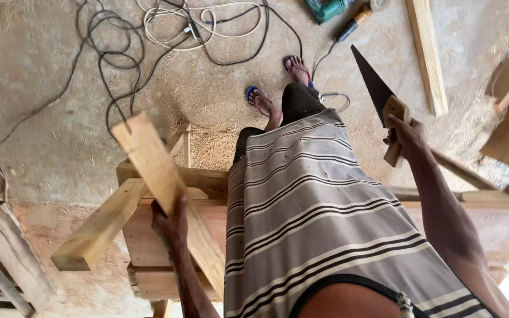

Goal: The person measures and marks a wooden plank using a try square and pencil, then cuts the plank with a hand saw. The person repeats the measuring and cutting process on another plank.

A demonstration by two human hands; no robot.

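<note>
While the left hand (pixel 171 224) clenches a pale, flat wooden plank (pixel 159 176) near its middle, the plank's long axis runs diagonally up and away to the left over a rough timber workbench (pixel 148 259); the right hand (pixel 405 132), well apart across the body, grips the wooden handle of a dark-bladed handsaw (pixel 375 88), tip pointing up-left. The plank's lower end is hidden behind the striped shirt (pixel 319 218)

Soft even daylight, faint shadows, wide-angle edge stretching, slight blur throughout
</note>
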